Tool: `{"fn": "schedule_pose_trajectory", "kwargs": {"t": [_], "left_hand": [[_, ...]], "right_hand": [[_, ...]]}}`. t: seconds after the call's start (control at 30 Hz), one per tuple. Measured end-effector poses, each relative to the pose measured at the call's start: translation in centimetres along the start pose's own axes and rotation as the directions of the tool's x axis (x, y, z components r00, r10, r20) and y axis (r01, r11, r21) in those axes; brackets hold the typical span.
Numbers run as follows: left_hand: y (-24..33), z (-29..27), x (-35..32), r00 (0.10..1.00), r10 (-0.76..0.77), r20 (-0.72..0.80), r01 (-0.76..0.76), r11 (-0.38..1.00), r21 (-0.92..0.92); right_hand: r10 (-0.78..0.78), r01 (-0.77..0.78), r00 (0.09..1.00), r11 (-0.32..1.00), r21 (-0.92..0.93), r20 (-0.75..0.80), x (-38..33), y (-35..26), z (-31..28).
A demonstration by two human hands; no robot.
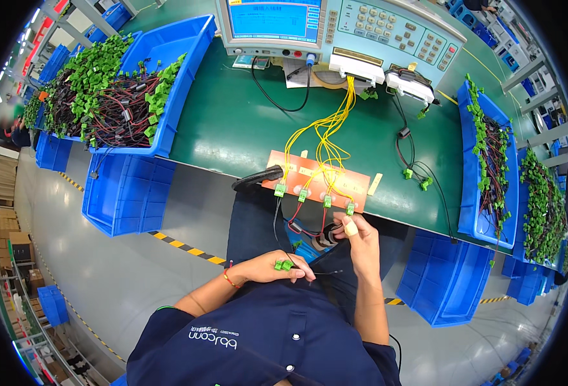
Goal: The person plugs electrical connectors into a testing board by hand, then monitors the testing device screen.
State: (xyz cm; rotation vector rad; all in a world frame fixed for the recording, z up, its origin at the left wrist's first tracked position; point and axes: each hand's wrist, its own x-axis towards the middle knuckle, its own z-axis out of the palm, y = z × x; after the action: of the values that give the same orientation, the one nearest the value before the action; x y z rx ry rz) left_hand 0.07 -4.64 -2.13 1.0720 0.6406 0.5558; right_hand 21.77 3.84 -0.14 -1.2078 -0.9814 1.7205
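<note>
My left hand [276,266] is closed round a thin black cable [326,273], its loose end sticking out past the fingertips. Two small green connectors [284,264] lie against the back of that hand. My right hand [363,243], with a pale finger cot on one digit, pinches just below the rightmost green plug [350,209] at the board's front edge; what is between the fingertips is hidden. The copper-coloured board [319,177] carries several green plugs along its front, fed by yellow wires [322,132]. Red and black leads [306,228] hang from the plugs.
A tester with a screen [274,22] stands at the back of the green table [226,128]. Blue bins of cable harnesses flank it, left [184,83] and right [467,167]. A black handle-like object [258,177] touches the board's left end. A loose harness [405,133] lies right of the board.
</note>
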Motion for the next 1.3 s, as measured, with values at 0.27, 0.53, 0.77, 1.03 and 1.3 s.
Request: {"fn": "schedule_pose_trajectory", "kwargs": {"t": [0.27, 0.53, 0.77, 1.03, 1.3], "left_hand": [[0.4, 0.3, 0.8, 0.960, 0.005, -0.280, -0.084, 0.959, -0.271], [0.0, -0.3, 0.1, 0.968, -0.063, -0.244, -0.039, 0.920, -0.390], [1.4, -1.8, -2.5, 0.719, -0.028, -0.694, -0.145, 0.971, -0.189], [3.3, -2.3, 2.1, 0.598, 0.235, -0.766, -0.346, 0.938, 0.018], [4.4, -1.8, 3.5, 0.794, -0.010, -0.608, -0.321, 0.843, -0.433]], "right_hand": [[0.133, -0.055, 0.901, 0.979, -0.194, 0.412, -3.1, -0.4, -2.8], [0.013, -0.099, 0.741, 0.991, 0.090, 0.672, -2.6, 0.0, -2.8], [-0.020, -0.042, 0.860, 0.993, 0.111, 0.510, -1.9, 0.0, -3.5], [-0.048, 0.064, 0.967, 0.996, -0.059, 0.251, -1.4, -0.8, -3.7], [-0.015, -0.042, 0.951, 0.984, 0.175, 0.309, -1.0, -0.5, 1.3]]}}
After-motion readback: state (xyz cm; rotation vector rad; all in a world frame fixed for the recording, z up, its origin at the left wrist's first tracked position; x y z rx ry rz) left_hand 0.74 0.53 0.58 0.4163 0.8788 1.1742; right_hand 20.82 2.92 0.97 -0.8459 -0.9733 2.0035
